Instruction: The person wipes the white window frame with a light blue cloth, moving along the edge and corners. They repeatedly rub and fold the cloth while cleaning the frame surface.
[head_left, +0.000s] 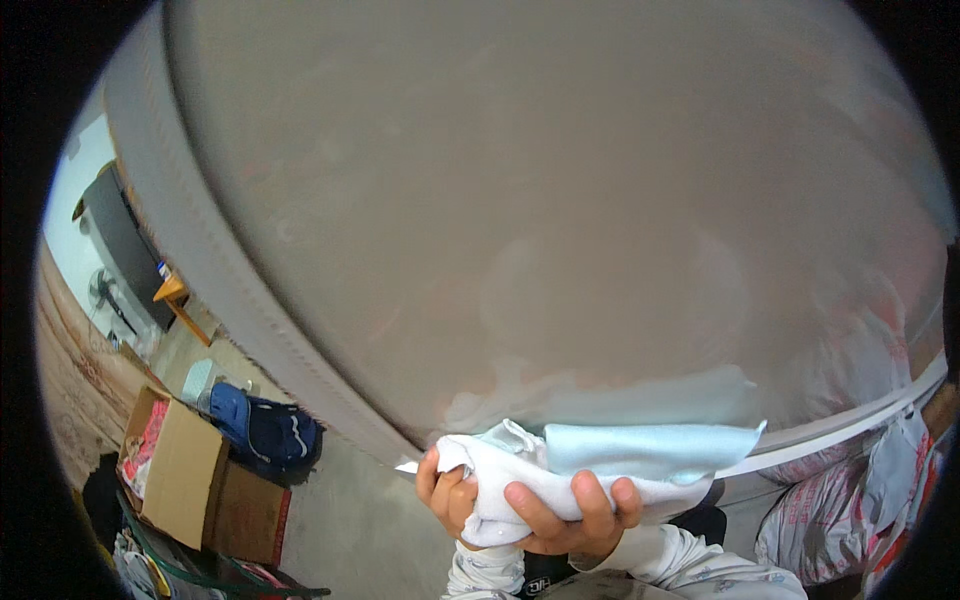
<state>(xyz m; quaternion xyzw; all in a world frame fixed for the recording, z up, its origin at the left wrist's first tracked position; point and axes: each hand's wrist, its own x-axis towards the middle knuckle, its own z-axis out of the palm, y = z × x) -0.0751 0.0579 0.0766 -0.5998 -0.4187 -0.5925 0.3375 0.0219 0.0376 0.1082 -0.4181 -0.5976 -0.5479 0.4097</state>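
My left hand (448, 491) curls its fingers around the left end of a bunched white and pale blue cloth (592, 480). Under and along its middle, my right hand (581, 517) grips the same cloth, fingertips pressed into the white side. The pale blue part lies on top, stretching rightward to a pointed corner. Both hands are at the near edge of a large glossy grey-brown panel (480, 195), which mirrors the cloth faintly. Whether the cloth touches the panel is hard to tell.
A pale border (247, 277) frames the panel's left side. On the floor at left are an opened cardboard box (180, 472), a blue backpack (266, 431) and a wooden stool (176, 292). A standing fan (105, 292) is farther off. Plastic bags with red print (817, 517) crowd the right.
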